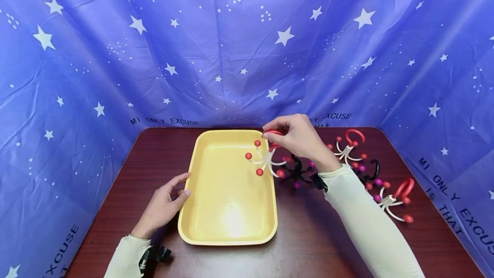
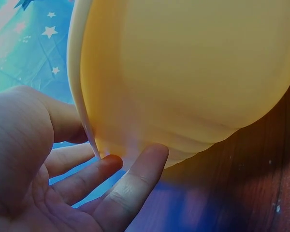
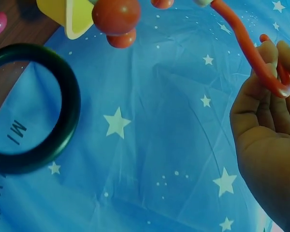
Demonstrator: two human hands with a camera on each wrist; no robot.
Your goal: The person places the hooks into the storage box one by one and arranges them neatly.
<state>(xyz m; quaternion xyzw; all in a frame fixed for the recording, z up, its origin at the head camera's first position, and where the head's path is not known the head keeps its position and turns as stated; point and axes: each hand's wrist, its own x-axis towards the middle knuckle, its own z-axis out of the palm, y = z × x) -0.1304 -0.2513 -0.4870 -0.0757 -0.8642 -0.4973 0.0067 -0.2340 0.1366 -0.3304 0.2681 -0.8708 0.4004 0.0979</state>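
My right hand (image 1: 297, 134) pinches the red looped handle (image 3: 249, 50) of a claw-shaped massager (image 1: 268, 158). Its white prongs end in red balls (image 3: 117, 17) and hang over the right rim of a yellow tray (image 1: 227, 242). At the tray's left side, my left hand (image 1: 162, 207) touches the rim with its fingertips. The left wrist view shows its extended fingers (image 2: 135, 186) against the tray's wall (image 2: 183, 72). A black massager (image 1: 296, 174) with purple balls stands on the table just right of the tray, below the right hand.
Right of the right forearm stand a white massager (image 1: 347, 152) with a red loop, a black one (image 1: 374, 170) partly hidden, and another white one (image 1: 389, 202). A black loop (image 3: 70, 104) shows large in the right wrist view. Blue star-printed cloth (image 1: 231, 55) surrounds the dark wooden table (image 1: 131, 175).
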